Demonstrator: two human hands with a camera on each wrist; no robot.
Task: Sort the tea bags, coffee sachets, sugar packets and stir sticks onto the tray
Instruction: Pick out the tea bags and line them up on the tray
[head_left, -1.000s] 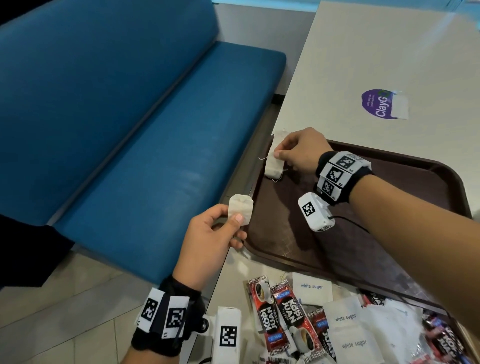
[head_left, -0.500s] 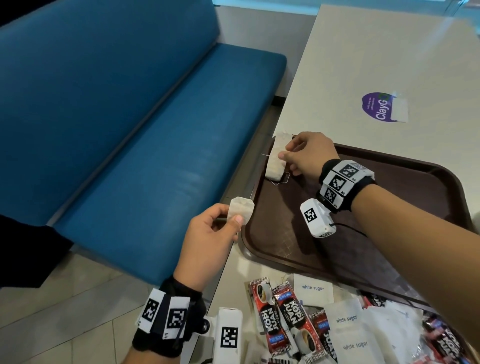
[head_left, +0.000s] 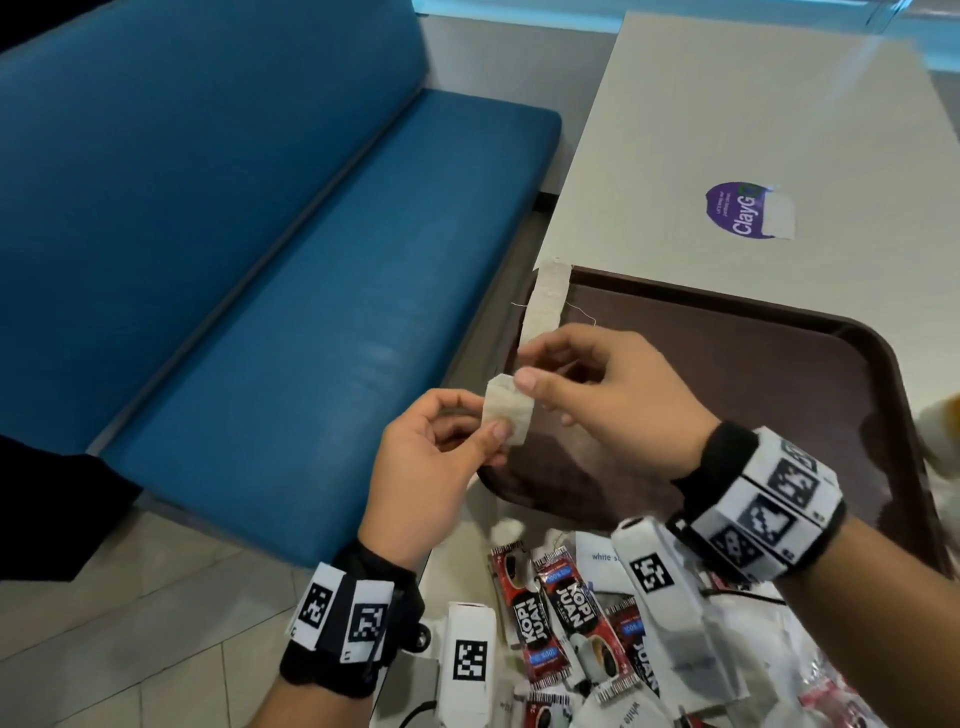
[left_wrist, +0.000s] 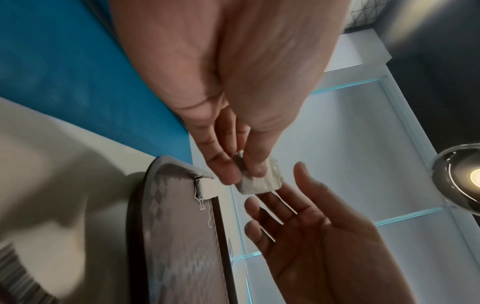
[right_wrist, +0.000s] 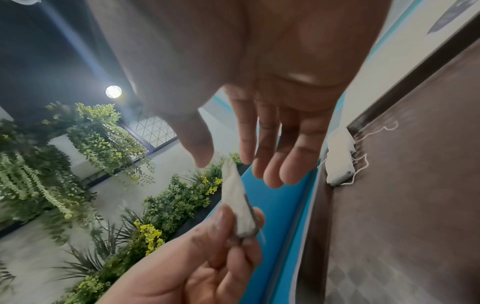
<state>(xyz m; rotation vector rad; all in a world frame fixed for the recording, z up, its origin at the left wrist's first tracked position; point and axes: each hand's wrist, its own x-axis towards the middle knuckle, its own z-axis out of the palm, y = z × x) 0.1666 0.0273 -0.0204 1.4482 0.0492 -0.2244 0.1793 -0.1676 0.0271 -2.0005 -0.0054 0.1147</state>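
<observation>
Here we are mid-handover: our left hand (head_left: 426, 457) pinches a small pale paper tea bag (head_left: 509, 418) beside the brown plastic tray (head_left: 779, 364), and our right hand (head_left: 597, 384), fingers seemingly loose, reaches for it. Next, it must pinch the bag and lay it by the stacked tea bags (head_left: 545, 301) at the tray's corner.

A round purple sticker (head_left: 737, 210) on the desk (head_left: 727, 130) read "ClayG", its smaller lines too fine to make out; two red coffee sachets (head_left: 566, 621) in the pile carried "KOPI JUAN", one also "100%"; a white sugar packet (head_left: 597, 555) showed "white s", the rest of the word hidden.
</observation>
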